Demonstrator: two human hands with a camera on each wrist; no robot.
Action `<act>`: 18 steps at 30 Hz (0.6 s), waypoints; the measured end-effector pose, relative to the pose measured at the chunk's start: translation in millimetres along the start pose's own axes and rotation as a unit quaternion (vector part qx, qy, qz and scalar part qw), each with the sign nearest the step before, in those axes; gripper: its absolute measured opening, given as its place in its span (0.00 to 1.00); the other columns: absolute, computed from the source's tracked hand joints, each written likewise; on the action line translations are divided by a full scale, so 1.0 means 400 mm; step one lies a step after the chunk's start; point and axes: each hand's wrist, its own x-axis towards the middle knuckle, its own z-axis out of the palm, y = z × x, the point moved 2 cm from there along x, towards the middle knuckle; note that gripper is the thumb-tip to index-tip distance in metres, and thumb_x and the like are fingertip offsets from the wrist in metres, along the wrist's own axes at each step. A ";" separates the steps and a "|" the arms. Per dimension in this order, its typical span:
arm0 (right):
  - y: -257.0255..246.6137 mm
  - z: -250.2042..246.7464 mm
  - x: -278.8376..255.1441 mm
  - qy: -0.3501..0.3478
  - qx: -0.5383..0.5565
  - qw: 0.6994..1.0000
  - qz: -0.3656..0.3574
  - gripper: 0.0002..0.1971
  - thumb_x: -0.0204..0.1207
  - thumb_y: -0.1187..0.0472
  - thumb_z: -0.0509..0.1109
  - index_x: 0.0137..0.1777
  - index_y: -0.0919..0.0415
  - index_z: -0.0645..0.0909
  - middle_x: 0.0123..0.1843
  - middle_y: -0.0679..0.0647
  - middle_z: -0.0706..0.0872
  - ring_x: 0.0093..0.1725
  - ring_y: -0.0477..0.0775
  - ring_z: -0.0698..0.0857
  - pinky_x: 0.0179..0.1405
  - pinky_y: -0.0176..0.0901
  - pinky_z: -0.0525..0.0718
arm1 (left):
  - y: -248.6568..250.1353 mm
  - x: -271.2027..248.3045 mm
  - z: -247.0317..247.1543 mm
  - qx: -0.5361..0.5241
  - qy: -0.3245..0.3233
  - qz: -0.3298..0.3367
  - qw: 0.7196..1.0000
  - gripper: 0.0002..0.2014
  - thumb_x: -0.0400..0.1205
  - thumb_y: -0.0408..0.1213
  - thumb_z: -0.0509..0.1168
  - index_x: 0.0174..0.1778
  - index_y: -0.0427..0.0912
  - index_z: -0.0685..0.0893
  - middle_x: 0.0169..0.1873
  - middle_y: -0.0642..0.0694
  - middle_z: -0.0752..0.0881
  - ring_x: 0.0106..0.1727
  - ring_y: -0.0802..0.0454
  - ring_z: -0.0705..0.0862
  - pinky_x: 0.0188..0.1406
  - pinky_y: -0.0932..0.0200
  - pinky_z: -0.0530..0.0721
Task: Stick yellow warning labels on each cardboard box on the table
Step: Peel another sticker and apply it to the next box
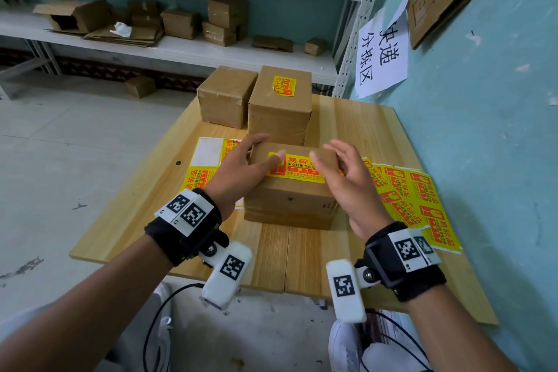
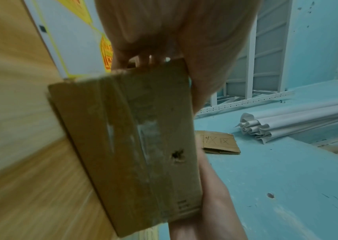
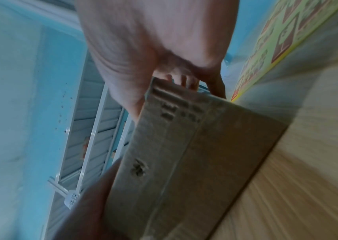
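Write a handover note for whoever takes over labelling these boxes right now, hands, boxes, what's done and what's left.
Left hand: open, thumb on the near box's label.
Right hand: open, over the near box, holding nothing.
Near box: labelled. Middle box: labelled, one label corner looks lifted. Far-left box: no label visible.
Label sheets lie on the table either side.
Left: label the far-left box, press down the lifted corner.

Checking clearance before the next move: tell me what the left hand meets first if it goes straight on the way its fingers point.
Probably the tall labelled box: the left hand rests open on the near box, fingers pointing toward it. Depth is unclear.
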 end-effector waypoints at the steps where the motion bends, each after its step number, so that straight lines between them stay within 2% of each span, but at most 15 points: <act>1: 0.003 0.004 -0.003 -0.002 -0.023 1.000 -0.010 0.32 0.73 0.41 0.76 0.76 0.44 0.71 0.73 0.40 0.77 0.72 0.43 0.76 0.74 0.49 0.77 | -0.001 -0.001 -0.004 0.013 -0.014 0.003 1.000 0.27 0.77 0.49 0.72 0.72 0.60 0.74 0.62 0.52 0.76 0.56 0.59 0.79 0.42 0.66 0.80; 3: 0.006 0.003 -0.008 -0.005 -0.019 1.000 -0.022 0.35 0.69 0.41 0.79 0.75 0.43 0.71 0.73 0.39 0.77 0.72 0.43 0.76 0.74 0.52 0.78 | -0.002 -0.004 -0.012 0.020 -0.030 0.014 0.999 0.31 0.74 0.48 0.75 0.73 0.61 0.73 0.64 0.52 0.75 0.59 0.59 0.79 0.44 0.67 0.80; 6: 0.010 -0.008 -0.005 -0.030 0.027 0.999 -0.018 0.32 0.72 0.49 0.80 0.75 0.43 0.71 0.74 0.39 0.77 0.75 0.44 0.75 0.75 0.54 0.78 | -0.008 -0.005 -0.030 0.007 -0.049 0.024 0.998 0.31 0.74 0.46 0.76 0.73 0.62 0.74 0.67 0.52 0.76 0.65 0.56 0.78 0.51 0.67 0.80; 9: 0.007 -0.020 -0.003 -0.058 0.074 0.996 -0.013 0.28 0.77 0.61 0.76 0.76 0.48 0.73 0.74 0.42 0.78 0.75 0.43 0.76 0.67 0.40 0.83 | -0.011 -0.003 -0.042 -0.014 -0.075 0.021 0.997 0.26 0.78 0.43 0.72 0.72 0.61 0.76 0.68 0.50 0.78 0.67 0.53 0.80 0.59 0.63 0.82; 10: 0.007 -0.024 -0.002 -0.065 0.089 0.994 -0.010 0.27 0.79 0.64 0.73 0.77 0.51 0.73 0.75 0.43 0.78 0.75 0.42 0.76 0.64 0.36 0.83 | -0.010 -0.004 -0.046 -0.034 -0.081 0.016 0.996 0.24 0.80 0.41 0.70 0.73 0.59 0.76 0.67 0.50 0.80 0.64 0.54 0.82 0.58 0.64 0.83; 12: 0.005 -0.031 0.002 -0.072 0.112 0.991 -0.001 0.25 0.83 0.68 0.67 0.78 0.55 0.72 0.76 0.45 0.78 0.76 0.43 0.76 0.68 0.37 0.80 | -0.005 -0.008 -0.050 -0.056 -0.082 0.010 0.995 0.21 0.85 0.38 0.64 0.74 0.56 0.76 0.65 0.53 0.82 0.60 0.60 0.84 0.52 0.66 0.85; 13: 0.004 -0.034 0.004 -0.071 0.117 0.991 0.003 0.23 0.85 0.69 0.64 0.79 0.56 0.72 0.76 0.45 0.79 0.76 0.43 0.76 0.70 0.38 0.79 | -0.004 -0.008 -0.050 -0.058 -0.078 0.008 0.995 0.20 0.86 0.37 0.61 0.74 0.55 0.76 0.65 0.54 0.81 0.59 0.62 0.83 0.49 0.67 0.84; 15: 0.000 -0.038 0.006 -0.056 0.115 0.992 0.011 0.20 0.88 0.66 0.59 0.78 0.55 0.72 0.74 0.43 0.81 0.74 0.42 0.78 0.65 0.34 0.81 | -0.002 -0.006 -0.045 -0.065 -0.057 0.007 0.996 0.18 0.88 0.37 0.58 0.73 0.54 0.78 0.67 0.55 0.81 0.59 0.63 0.82 0.47 0.68 0.82; 16: -0.001 -0.036 0.007 -0.044 0.111 0.993 0.014 0.19 0.88 0.63 0.60 0.77 0.55 0.73 0.72 0.42 0.82 0.72 0.42 0.79 0.64 0.33 0.82 | -0.001 -0.006 -0.041 -0.065 -0.041 0.008 0.997 0.17 0.87 0.39 0.59 0.72 0.54 0.79 0.67 0.53 0.81 0.59 0.61 0.82 0.47 0.68 0.82; 18: -0.004 -0.026 0.007 -0.018 0.086 0.996 0.009 0.22 0.83 0.52 0.69 0.75 0.51 0.75 0.68 0.40 0.84 0.70 0.41 0.81 0.68 0.38 0.80 | -0.002 -0.005 -0.030 -0.037 -0.017 0.018 0.999 0.17 0.83 0.46 0.66 0.69 0.57 0.80 0.65 0.51 0.81 0.62 0.56 0.82 0.50 0.64 0.82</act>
